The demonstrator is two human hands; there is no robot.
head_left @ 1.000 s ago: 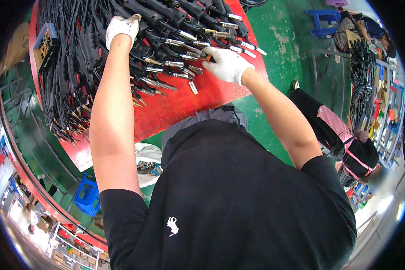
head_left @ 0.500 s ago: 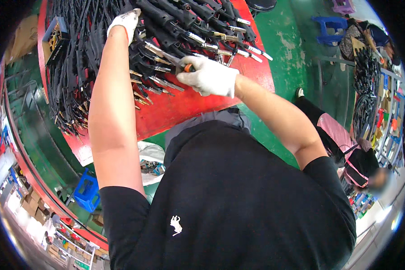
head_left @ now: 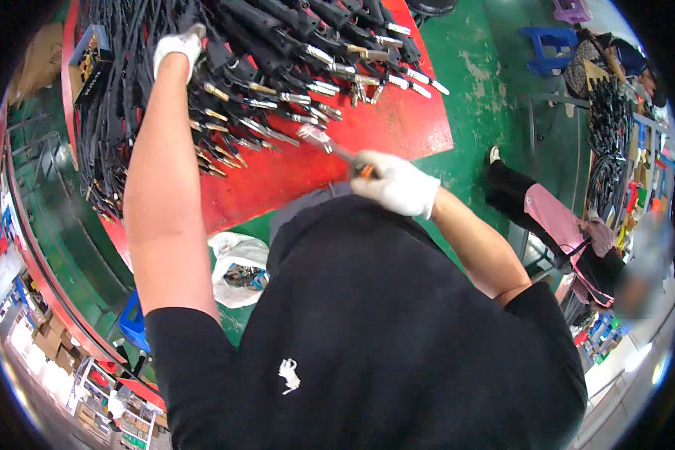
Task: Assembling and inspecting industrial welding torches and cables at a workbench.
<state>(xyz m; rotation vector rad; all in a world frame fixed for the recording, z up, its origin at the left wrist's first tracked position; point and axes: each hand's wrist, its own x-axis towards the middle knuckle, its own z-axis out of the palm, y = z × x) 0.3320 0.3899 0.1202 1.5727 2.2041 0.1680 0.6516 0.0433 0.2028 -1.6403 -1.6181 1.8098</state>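
My left hand (head_left: 178, 54), in a white glove, is closed around one black handle in the pile at the back left. My right hand (head_left: 399, 182), gloved too, grips a screwdriver-like tool (head_left: 337, 152) with an orange-and-black handle. Its metal shaft points to the far left, over the red tabletop (head_left: 277, 176). A silvery piece shows at the tool's tip, but blur hides its shape. Between and beyond my hands lie many black-handled welding torches (head_left: 270, 56) with silver and brass ends, which point toward me and to the right.
A small box of brass pieces (head_left: 90, 64) stands on the table's left. Below the front edge is a white bag (head_left: 236, 274) holding metal parts. Blue stools (head_left: 551, 51) (head_left: 133, 322) stand on the green floor. Another person (head_left: 559, 217) is at the right, near a cable-laden bench.
My right hand has drawn the tool back toward me and to the right, off the torch ends. My left hand has shifted left and slightly nearer.
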